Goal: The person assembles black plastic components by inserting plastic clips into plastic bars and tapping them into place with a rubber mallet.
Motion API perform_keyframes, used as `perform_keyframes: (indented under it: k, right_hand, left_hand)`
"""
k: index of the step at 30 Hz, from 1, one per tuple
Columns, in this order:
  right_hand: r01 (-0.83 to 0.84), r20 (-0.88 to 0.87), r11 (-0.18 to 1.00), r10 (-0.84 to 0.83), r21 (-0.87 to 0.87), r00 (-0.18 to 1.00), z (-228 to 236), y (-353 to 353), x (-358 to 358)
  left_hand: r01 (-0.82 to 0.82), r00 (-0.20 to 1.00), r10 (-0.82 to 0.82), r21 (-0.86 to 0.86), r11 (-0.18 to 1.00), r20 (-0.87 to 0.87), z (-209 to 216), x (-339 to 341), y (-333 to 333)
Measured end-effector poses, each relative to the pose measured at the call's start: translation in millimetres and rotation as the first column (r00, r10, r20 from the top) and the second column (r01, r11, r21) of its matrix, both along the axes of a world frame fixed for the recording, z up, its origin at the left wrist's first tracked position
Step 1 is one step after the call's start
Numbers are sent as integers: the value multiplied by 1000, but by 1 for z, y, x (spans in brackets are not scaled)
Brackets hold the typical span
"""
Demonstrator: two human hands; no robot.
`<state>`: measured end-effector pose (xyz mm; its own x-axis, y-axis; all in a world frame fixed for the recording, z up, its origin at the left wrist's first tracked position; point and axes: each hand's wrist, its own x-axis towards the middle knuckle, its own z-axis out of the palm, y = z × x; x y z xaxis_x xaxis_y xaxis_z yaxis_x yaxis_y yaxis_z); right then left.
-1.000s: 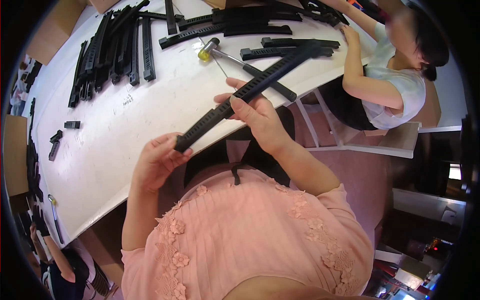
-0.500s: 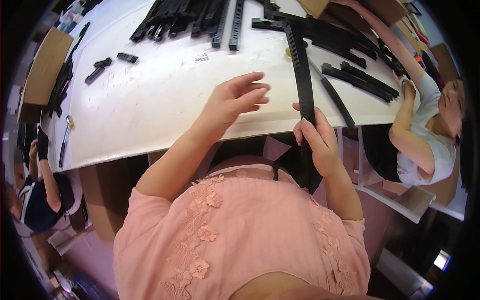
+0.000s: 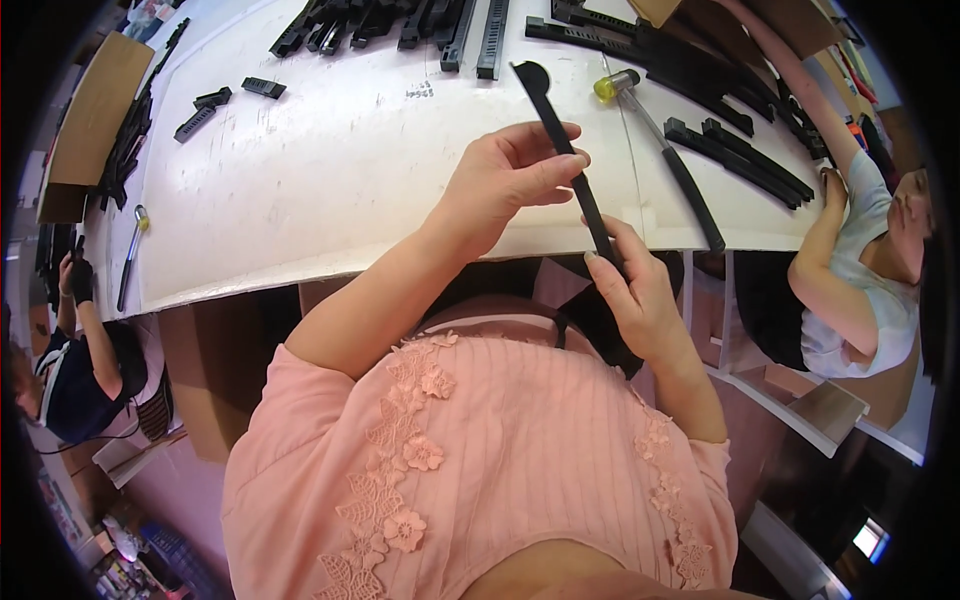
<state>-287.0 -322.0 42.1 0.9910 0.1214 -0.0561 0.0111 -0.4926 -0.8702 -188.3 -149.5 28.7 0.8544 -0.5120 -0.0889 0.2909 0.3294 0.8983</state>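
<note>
A long black plastic strip slants from the white table's front edge up over the tabletop. My left hand pinches it near its middle, thumb and fingers closed around it. My right hand grips its lower end below the table edge, in front of my pink top. The strip's lowest part is hidden behind my right hand.
A yellow-headed mallet lies on the white table right of the strip. Rows of black strips lie along the far edge, more at the right. Small black pieces sit far left. One person sits right, another left.
My left hand has closed on the strip; half a second ago it hovered open beside it. The strip now stands steeper, and the view has shifted so the mallet shows.
</note>
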Motion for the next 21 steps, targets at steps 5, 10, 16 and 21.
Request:
perform_keyframes:
  k: [5,10,16,21]
  right_hand:
    - [26,77,1000,-26,-8,997,-1,-7,-1]
    - [32,59,998,-35,45,998,2,-15,-4]
    - [109,292,975,-50,-191,955,7,-15,-4]
    - [86,214,991,-63,-103,975,5,-26,-4]
  left_hand:
    - [-16,997,-1,-222,975,-77,-2,-2,2]
    - [57,998,-48,-367,928,35,-15,-5,7]
    - [60,998,-49,-366,929,42,-16,-10,11]
    - [-36,997,54,-301,953,52,-16,-4,25]
